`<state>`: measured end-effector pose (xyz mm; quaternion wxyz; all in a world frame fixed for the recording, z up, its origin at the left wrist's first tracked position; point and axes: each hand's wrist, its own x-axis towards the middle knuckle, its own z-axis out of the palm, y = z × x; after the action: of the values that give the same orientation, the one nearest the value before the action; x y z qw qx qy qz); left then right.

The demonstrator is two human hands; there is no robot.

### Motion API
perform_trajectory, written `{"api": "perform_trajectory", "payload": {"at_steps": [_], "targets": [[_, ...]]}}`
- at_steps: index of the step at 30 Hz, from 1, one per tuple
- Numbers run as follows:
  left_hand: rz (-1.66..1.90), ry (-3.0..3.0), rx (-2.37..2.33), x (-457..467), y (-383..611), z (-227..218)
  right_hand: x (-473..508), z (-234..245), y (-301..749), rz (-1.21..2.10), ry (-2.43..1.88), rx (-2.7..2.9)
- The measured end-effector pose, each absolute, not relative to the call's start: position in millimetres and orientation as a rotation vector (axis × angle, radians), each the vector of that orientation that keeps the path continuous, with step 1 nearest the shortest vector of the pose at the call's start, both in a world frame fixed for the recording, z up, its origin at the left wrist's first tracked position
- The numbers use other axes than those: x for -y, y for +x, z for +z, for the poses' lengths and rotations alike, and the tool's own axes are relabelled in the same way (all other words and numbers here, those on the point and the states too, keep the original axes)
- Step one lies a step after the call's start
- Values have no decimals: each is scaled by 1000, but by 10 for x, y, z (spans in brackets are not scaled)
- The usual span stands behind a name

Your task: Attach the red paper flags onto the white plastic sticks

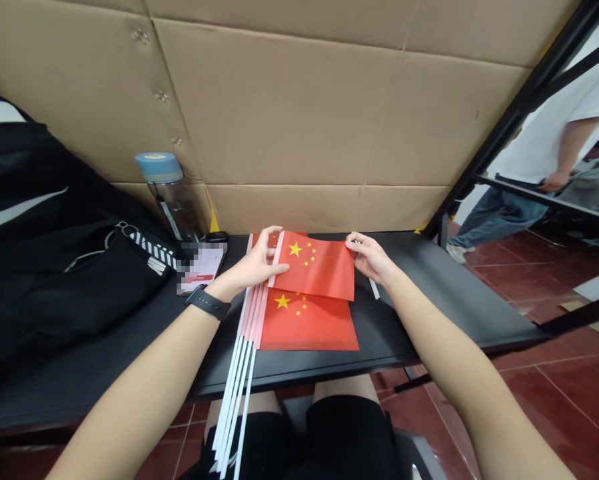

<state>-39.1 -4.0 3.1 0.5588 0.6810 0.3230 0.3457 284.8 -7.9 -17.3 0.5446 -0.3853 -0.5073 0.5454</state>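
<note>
From the head cam, a stack of small red flags (304, 320) with yellow stars is being worked on at the front of a black worktop (459, 300), and their white sticks (234, 400) are being left poking off the edge toward the lap. The top flag (314, 265) is being held up and angled over the lower flag (304, 325), slightly overlapping it. The left hand (256, 263) is being kept spread across the flag's white sleeve, with a black watch (208, 301) on the wrist, while the top flag's far corner is being pinched by the right hand (372, 259). A loose white stick end (374, 289) is being shown just under that hand. Off to the left, a clear bottle (169, 203) with a blue lid, a phone (202, 267) with a blurred screen and a black bag (54, 253) are being kept beside a cardboard wall (289, 107). Past a black metal frame (509, 127) on the right, a person (529, 167) in a white tee and jeans is being glimpsed, lol.
</note>
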Motion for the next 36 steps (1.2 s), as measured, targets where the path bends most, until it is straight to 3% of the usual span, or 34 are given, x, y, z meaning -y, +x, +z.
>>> {"api": "perform_trajectory", "payload": {"at_steps": [7, 14, 23, 29, 33, 36], "targets": [[885, 1896, -851, -34, -419, 36, 61, -165, 2877, 1235, -981, 1143], [939, 1816, -958, -73, -410, -3, -34, -265, 2937, 1145, -1097, 1197], [967, 1808, -966, -136, -461, -93, 64, -179, 2895, 1306, -933, 1211], [1245, 1880, -1062, -313, -487, -227, 34, -341, 2846, 1337, -1069, 1561], [1276, 1912, -1156, -461, -575, -329, 8, -387, 2813, 1242, -1191, 1656], [1225, 1991, -1279, -508, -631, -356, 24, -363, 2768, 997, -1286, 1777]]}}
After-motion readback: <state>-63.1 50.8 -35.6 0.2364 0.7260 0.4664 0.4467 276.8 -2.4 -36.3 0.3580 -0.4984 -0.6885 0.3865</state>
